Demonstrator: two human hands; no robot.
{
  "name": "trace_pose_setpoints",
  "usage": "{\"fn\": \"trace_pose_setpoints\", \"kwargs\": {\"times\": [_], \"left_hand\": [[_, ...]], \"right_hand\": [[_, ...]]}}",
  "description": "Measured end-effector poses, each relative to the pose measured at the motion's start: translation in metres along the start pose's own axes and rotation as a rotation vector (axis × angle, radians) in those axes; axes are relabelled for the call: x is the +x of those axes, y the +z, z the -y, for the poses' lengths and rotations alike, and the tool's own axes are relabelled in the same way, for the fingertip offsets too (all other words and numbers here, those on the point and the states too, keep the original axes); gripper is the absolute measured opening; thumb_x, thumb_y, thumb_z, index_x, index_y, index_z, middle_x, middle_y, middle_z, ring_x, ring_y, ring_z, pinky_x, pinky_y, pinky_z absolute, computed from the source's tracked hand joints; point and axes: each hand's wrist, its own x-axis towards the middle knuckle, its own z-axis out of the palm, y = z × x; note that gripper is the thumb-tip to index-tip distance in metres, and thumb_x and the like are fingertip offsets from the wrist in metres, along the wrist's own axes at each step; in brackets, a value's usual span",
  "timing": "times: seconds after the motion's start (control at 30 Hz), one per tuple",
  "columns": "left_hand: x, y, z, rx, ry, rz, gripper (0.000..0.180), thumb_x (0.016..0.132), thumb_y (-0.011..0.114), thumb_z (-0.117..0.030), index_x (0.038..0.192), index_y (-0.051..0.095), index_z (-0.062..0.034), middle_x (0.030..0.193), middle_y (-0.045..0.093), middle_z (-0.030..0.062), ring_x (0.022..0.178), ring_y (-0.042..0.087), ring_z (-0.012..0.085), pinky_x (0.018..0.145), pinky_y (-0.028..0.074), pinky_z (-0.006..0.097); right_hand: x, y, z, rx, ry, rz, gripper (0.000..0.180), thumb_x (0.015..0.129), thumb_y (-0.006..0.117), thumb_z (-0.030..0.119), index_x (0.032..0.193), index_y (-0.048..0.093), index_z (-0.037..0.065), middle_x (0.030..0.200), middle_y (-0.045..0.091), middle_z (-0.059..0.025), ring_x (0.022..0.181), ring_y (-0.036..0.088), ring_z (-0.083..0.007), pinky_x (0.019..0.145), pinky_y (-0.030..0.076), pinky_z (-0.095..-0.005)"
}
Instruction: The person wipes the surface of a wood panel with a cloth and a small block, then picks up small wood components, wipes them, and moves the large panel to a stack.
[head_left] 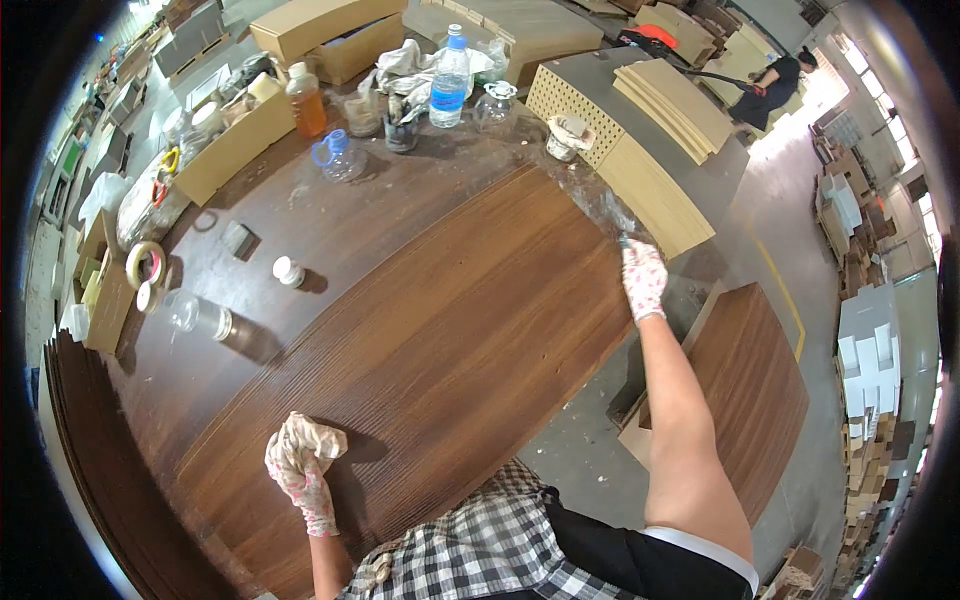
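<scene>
A long brown wood-grain board (pixel 440 290) lies across the table in front of me. My left hand (pixel 312 495), in a white glove with a pink flower pattern, is closed on a crumpled whitish cloth (pixel 305 440) over the near left part of the board. My right arm reaches out to the board's far right end. There my right hand (pixel 645 280), gloved alike, has its fingers closed by the corner. A small dark bit shows at its fingertips, too small to name.
A clear bottle (pixel 448 90), an amber bottle (pixel 305 100), a blue-topped jug (pixel 340 157) and a messy cup (pixel 567 138) stand along the back. A small white jar (pixel 288 271) and a tape roll (pixel 146 264) sit left. Another brown panel (pixel 755 390) stands right. A person (pixel 772 88) is far off.
</scene>
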Motion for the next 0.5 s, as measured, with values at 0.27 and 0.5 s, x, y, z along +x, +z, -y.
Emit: {"fn": "trace_pose_setpoints", "kwargs": {"times": [0.27, 0.5], "left_hand": [[0.015, 0.031, -0.016, 0.027, -0.056, -0.038, 0.040, 0.088, 0.062, -0.015, 0.125, 0.053, -0.0025, 0.129, 0.049, 0.0127, 0.122, 0.045, 0.0272, 0.105, 0.033, 0.041], [0.039, 0.098, -0.067, 0.191, 0.232, 0.099, 0.042, 0.083, 0.062, -0.017, 0.122, 0.055, -0.0062, 0.126, 0.052, 0.0140, 0.119, 0.048, 0.0308, 0.104, 0.034, 0.042]], "right_hand": [[0.048, 0.025, -0.046, 0.297, 0.136, 0.046, 0.024, 0.093, 0.056, 0.019, 0.108, 0.066, 0.004, 0.105, 0.067, -0.0153, 0.099, 0.062, -0.0301, 0.090, 0.047, -0.0374], [0.072, 0.036, -0.063, 0.101, 0.122, 0.139, 0.030, 0.094, 0.048, 0.023, 0.105, 0.066, 0.003, 0.105, 0.066, -0.0187, 0.101, 0.061, -0.0334, 0.093, 0.046, -0.0415]]}}
